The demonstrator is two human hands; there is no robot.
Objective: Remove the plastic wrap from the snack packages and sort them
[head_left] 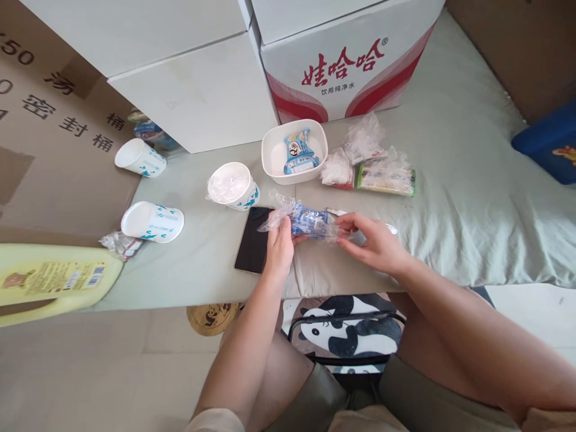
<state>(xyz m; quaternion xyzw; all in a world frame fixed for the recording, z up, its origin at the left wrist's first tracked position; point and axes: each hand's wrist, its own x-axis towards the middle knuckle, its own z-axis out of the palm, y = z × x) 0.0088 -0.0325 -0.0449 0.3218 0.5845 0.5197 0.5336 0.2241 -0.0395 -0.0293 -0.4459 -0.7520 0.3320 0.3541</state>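
Observation:
Between my hands is a blue snack packet [309, 221] wrapped in clear plastic film. My left hand [281, 243] is closed on its left end, with the thumb on top. The fingers of my right hand [371, 241] pinch the film at its right end. Under my left hand lies a black phone [250, 243], partly covered. A thin white strip, partly hidden, lies behind my right hand. Just beyond the packet stands a white plastic tub [269, 157] with light-blue snack packets [300, 151] inside. A paper cup [245, 195] with crumpled clear film in its mouth is left of the tub.
Film-wrapped bundles [386, 174] lie right of the tub. Two paper cups [153, 222] lie tipped at the left, near a yellow jug [67, 279]. White cartons [333, 66] wall off the back, a brown carton [58, 132] the left. A blue container [551, 141] is at right.

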